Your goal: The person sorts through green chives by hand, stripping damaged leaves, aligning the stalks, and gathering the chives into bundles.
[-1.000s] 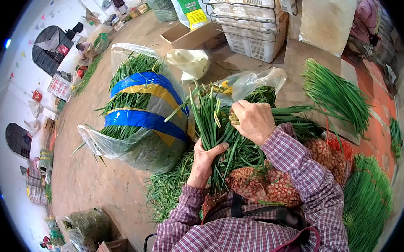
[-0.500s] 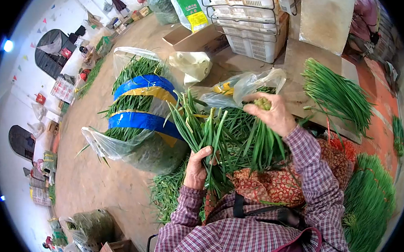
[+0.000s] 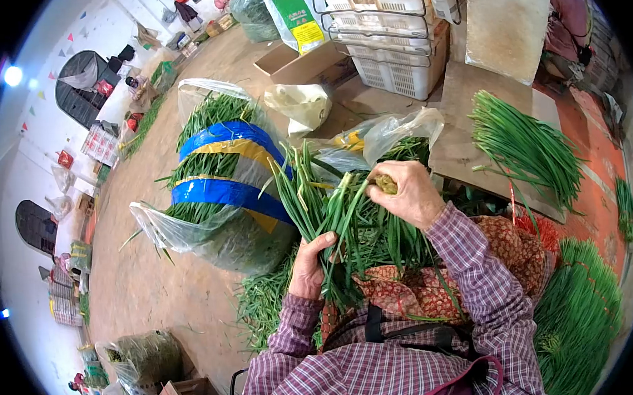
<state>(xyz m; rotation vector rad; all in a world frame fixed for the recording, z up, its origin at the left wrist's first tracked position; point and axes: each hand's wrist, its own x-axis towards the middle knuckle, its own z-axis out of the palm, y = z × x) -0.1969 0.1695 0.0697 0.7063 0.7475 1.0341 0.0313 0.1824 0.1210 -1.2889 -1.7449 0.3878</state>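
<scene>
A bunch of long green leafy stalks [image 3: 315, 205] is wrapped in my left hand [image 3: 310, 263], thumb across the front, with the stalk ends pointing up. To its right my right hand [image 3: 411, 192] is closed round the pale ends of a second bunch, whose green leaves [image 3: 408, 239] hang down beneath it. The fingertips of my right hand are close to the stalks of the left bunch. Loose leaves lie under both hands, over a red flowered cloth [image 3: 422, 292] on my lap.
A large plastic bag of greens with blue tape [image 3: 234, 195] stands left. Cut stalks [image 3: 525, 144] lie on a board [image 3: 462, 104] at right; more greens [image 3: 580, 319] are lower right. White crates [image 3: 395, 64] and an open carton [image 3: 302, 62] stand ahead. A co-worker [image 3: 569, 27] sits upper right.
My right hand moved right and away from the left bunch with its own bunch, then came back left toward it. My left hand shifted slightly down and kept its hold.
</scene>
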